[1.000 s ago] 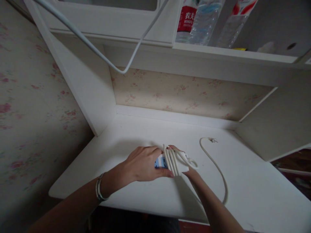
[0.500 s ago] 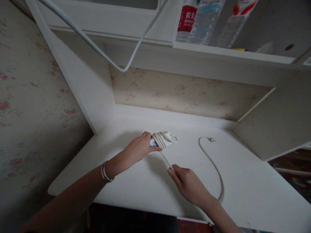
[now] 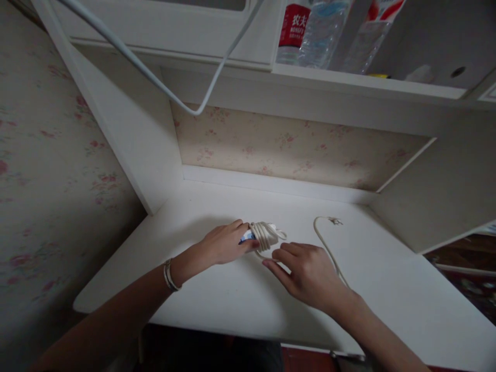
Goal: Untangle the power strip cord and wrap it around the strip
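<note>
My left hand (image 3: 228,242) is closed around one end of a white power strip (image 3: 248,236) with a blue patterned part, held over the white desk. Several turns of white cord (image 3: 264,236) are wound about its body, and a small loop sticks out at the far end. My right hand (image 3: 306,268) pinches the running part of the cord, close to the strip's lower right side. The cord's free end lies on the desk to the right and finishes in a plug (image 3: 335,221). My right hand and forearm hide part of the cord.
The white desk (image 3: 186,299) has a side panel at left and a back board. Above it, a shelf (image 3: 368,85) holds several plastic bottles (image 3: 323,33). A thick pale cable (image 3: 155,80) hangs down in front of the cabinet. Floral wallpaper (image 3: 58,170) covers the left wall.
My right hand has moved up and closer to the power strip, shortening the stretch of cord between my hands. The strip sits slightly lower, and the cord on the right has been drawn in.
</note>
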Motion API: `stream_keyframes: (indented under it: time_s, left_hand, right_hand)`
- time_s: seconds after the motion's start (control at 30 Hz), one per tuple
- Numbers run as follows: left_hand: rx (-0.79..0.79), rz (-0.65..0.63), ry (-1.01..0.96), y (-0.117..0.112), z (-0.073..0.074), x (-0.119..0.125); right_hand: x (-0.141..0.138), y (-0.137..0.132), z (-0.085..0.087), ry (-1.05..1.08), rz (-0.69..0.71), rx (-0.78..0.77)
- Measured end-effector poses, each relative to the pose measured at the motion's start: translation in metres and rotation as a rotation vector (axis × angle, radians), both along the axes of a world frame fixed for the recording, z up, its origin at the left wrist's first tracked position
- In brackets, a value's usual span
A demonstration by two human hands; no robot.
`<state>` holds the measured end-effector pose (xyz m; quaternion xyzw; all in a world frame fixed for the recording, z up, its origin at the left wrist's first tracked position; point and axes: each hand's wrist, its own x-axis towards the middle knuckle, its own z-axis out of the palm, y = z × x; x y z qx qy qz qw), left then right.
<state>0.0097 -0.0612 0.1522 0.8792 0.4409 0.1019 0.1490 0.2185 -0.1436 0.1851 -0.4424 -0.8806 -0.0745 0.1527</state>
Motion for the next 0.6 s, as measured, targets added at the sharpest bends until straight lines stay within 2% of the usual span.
stream_keyframes:
  time_s: [0.1,0.2,0.3,0.37,0.6]
  left_hand:
    - [0.018,-0.038,0.002,-0.005,0.003,0.001]
    - [0.006,-0.017,0.016,-0.008,0.005,0.002]
    - [0.008,-0.072,-0.015,-0.011,0.010,0.004]
    - [0.032,-0.116,-0.050,-0.013,0.012,0.006]
    - [0.077,-0.140,-0.029,-0.021,0.015,0.010]
  right_hand:
    - [-0.001,0.009,0.013,0.028,0.066,0.046]
    - [-0.004,0.019,0.022,0.065,0.146,0.059]
    - [-0.007,0.030,0.028,0.119,0.194,0.065]
    - [-0.008,0.038,0.030,0.154,0.202,0.077]
    - [-0.016,0.060,0.032,0.305,0.153,0.077]
